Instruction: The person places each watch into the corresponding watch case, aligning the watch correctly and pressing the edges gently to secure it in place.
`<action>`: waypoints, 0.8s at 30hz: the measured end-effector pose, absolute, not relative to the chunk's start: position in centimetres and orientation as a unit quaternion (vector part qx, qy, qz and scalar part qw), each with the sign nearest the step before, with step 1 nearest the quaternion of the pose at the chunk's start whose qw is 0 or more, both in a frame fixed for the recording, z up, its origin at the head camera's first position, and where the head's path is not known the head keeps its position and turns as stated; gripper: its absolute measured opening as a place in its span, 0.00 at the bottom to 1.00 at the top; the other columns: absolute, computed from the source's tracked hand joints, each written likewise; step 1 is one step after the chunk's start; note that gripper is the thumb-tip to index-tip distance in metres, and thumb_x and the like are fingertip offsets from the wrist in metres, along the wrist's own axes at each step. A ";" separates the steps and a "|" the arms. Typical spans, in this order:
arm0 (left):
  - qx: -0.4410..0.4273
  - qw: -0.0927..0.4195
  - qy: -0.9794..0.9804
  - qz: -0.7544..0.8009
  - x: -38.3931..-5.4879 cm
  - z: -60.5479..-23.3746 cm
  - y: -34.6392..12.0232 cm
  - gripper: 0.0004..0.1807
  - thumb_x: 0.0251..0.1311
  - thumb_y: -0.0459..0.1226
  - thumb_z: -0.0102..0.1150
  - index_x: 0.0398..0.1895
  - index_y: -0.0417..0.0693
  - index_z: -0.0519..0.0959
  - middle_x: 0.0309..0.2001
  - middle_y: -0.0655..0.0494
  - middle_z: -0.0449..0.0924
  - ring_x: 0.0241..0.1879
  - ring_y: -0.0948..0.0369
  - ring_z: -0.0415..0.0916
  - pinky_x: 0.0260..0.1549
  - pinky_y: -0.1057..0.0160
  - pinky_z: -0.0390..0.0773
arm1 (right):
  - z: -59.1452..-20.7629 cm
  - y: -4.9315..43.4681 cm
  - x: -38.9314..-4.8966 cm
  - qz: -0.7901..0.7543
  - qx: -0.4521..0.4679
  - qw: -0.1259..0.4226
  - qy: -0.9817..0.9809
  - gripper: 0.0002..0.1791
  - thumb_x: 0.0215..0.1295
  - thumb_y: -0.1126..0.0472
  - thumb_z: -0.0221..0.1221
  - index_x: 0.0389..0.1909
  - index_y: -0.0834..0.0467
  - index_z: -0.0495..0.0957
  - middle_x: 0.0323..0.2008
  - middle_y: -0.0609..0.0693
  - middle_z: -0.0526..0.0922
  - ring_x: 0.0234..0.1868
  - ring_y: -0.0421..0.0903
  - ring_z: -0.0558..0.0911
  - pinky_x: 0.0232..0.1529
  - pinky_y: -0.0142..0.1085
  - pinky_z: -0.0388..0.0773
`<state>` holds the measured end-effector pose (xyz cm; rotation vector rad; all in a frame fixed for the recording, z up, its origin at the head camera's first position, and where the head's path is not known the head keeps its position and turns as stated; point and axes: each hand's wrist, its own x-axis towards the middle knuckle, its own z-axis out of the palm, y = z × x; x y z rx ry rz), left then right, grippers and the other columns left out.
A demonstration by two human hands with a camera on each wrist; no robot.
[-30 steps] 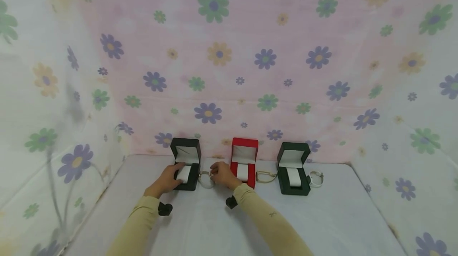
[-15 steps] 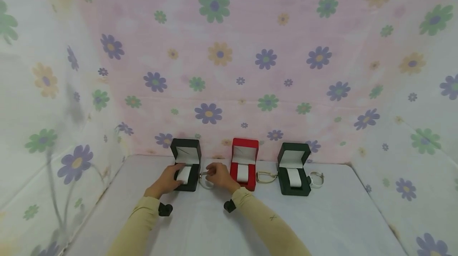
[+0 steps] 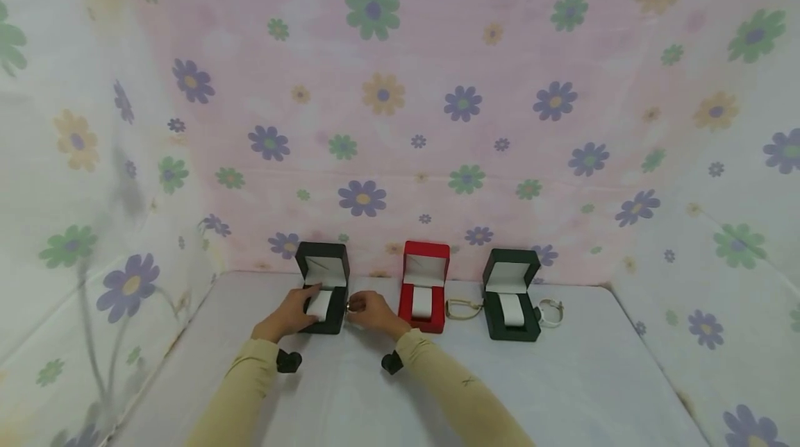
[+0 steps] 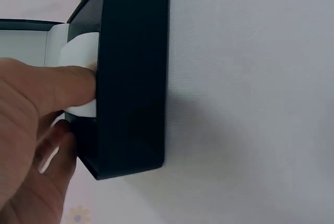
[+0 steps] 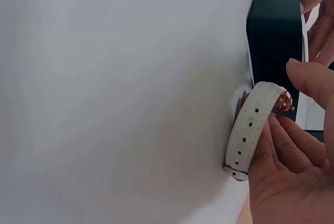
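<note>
A dark watch box stands with its lid raised at the left of the row. My left hand is at this box, its thumb and fingers pinching the white cushion seated inside. Beside the box's right side is a watch with a white strap and a rose-gold case, its strap looped and standing on edge. My right hand reaches around the watch, fingers behind the case and the thumb apart from it, near the box. The hand mostly hides this watch in the head view.
To the right stand a red watch box and a green watch box, both with raised lids and white cushions. A gold-toned watch lies between them. Another white watch lies at far right. A flowered cloth hangs behind.
My right hand has moved left and slightly down, from the far edge of the white-strapped watch to around it, close by the dark box. My left hand stays on the cushion.
</note>
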<state>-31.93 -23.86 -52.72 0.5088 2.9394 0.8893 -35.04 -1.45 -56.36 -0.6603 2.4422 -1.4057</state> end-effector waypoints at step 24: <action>0.154 -0.077 0.919 0.354 -32.3 -54.3 -24.5 0.39 0.39 0.23 0.75 0.62 0.29 0.75 0.66 0.25 0.70 0.66 0.30 0.67 0.64 0.33 0.69 | -57.5 -2.1 -35.0 -0.535 -0.222 0.061 0.813 0.22 0.53 0.74 0.63 0.51 0.73 0.79 0.36 0.55 0.87 0.34 0.41 0.84 0.39 0.34 0.85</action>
